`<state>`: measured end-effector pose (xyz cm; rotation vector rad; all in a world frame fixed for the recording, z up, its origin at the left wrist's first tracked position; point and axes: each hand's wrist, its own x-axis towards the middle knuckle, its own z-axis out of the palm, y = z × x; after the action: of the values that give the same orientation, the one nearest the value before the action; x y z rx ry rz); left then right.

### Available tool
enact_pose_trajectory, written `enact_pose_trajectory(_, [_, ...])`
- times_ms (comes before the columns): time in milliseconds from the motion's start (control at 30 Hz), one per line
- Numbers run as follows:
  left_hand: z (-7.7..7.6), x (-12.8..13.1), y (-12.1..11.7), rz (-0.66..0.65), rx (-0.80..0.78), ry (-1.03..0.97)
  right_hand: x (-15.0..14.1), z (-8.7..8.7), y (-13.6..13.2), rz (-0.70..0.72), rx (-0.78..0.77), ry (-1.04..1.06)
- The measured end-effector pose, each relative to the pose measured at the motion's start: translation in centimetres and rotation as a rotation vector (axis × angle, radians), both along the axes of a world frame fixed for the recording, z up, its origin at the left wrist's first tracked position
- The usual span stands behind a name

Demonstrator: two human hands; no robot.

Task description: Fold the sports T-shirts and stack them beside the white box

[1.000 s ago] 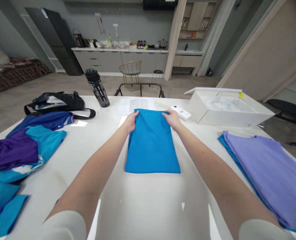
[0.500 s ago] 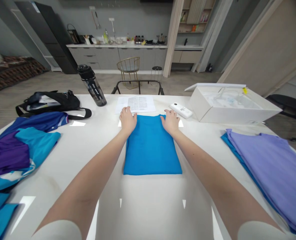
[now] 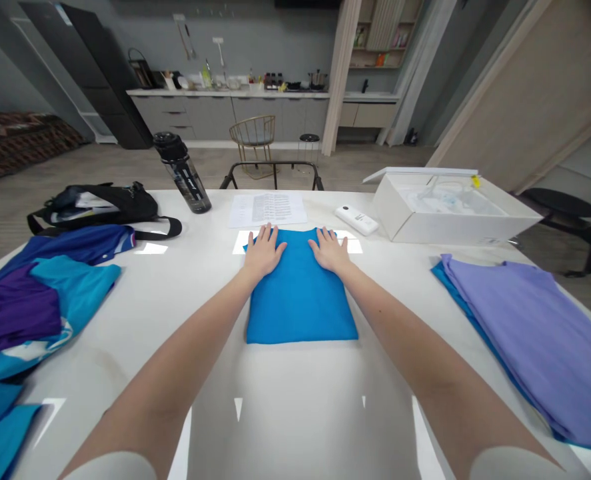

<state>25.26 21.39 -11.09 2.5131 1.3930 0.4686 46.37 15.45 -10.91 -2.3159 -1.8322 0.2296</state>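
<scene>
A blue garment (image 3: 302, 300), folded into a compact rectangle, lies flat on the white table (image 3: 295, 407) in front of me. On its far left part rests my left hand (image 3: 264, 252), palm down with the fingers spread. My right hand (image 3: 329, 249) lies the same way on the far right part. Both hands are open and press on the cloth without gripping it. A small bit of blue fabric sticks out beyond the left hand at the far left corner.
At right lie a folded lavender shirt (image 3: 525, 327) on blue cloth and an open white box (image 3: 455, 207). A white device (image 3: 356, 220) and printed sheets (image 3: 268, 209) lie beyond the garment. Left stand a black bottle (image 3: 182, 173), a black bag (image 3: 100, 203) and crumpled clothes (image 3: 75, 287).
My hands have moved from gripping the garment's far side edges inward onto its top, fingers now flat. The view has shifted slightly.
</scene>
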Motion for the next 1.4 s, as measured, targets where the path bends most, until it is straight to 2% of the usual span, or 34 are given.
enact_pose_trajectory(67, [0.1, 0.1, 0.1, -0.066, 0.006, 0.005, -0.4, 0.1, 0.0, 0.020, 0.057, -0.036])
enact_pose_trajectory(133, [0.0, 0.2, 0.3, -0.122, -0.091, 0.057, -0.9, 0.0, 0.0, 0.073, 0.058, -0.048])
enact_pose_trajectory(200, [-0.2, 0.3, 0.7, -0.097, -0.155, 0.089, -1.2, -0.2, 0.1, 0.096, 0.003, -0.024])
enact_pose_trajectory(333, [-0.4, -0.4, 1.6, 0.080, -0.128, 0.066, 0.0, -0.3, 0.4, 0.021, -0.019, 0.050])
enact_pose_trajectory(433, [0.2, -0.9, 2.2, 0.259, -0.083, 0.026, 2.0, 0.1, 0.4, -0.070, 0.030, 0.076])
enact_pose_trajectory(500, [0.9, -1.0, 2.8, 0.326, -0.092, 0.027, 3.4, 0.5, 0.5, -0.100, 0.049, 0.063])
enact_pose_trajectory(600, [1.7, -0.8, 4.4, 0.424, -0.200, 0.016, 5.0, 1.3, 1.3, -0.131, 0.033, 0.065])
enact_pose_trajectory(700, [1.9, -0.8, 6.3, 0.471, -0.318, -0.095, 6.1, 2.2, 2.7, -0.188, -0.041, 0.160])
enact_pose_trajectory(767, [1.9, -1.0, 7.3, 0.453, -0.363, -0.199, 6.5, 2.8, 3.7, -0.173, -0.101, 0.270])
enact_pose_trajectory(833, [2.1, -1.3, 7.9, 0.388, -0.414, -0.210, 6.7, 3.2, 4.3, -0.121, -0.132, 0.380])
enact_pose_trajectory(967, [3.3, -2.0, 7.6, 0.115, -0.400, -0.149, 6.4, 3.7, 4.0, 0.008, -0.079, 0.607])
enact_pose_trajectory(1067, [5.1, -2.6, 6.0, -0.051, -0.368, -0.346, 5.8, 4.2, 2.3, 0.048, 0.045, 0.864])
enact_pose_trajectory(1167, [8.3, -3.6, 3.0, -0.109, -0.474, -0.555, 5.5, 5.9, -0.6, 0.026, 0.165, 1.058])
enact_pose_trajectory(1233, [11.3, -4.4, 0.3, -0.109, -0.564, -0.651, 5.5, 8.1, -3.2, 0.027, 0.240, 1.126])
enact_pose_trajectory(1300, [14.8, -5.3, -2.8, -0.131, -0.613, -0.704, 5.5, 11.0, -6.3, 0.066, 0.305, 1.164])
enact_pose_trajectory(1400, [19.8, -6.3, -8.0, -0.176, -0.602, -0.698, 5.5, 15.9, -11.7, 0.163, 0.340, 1.155])
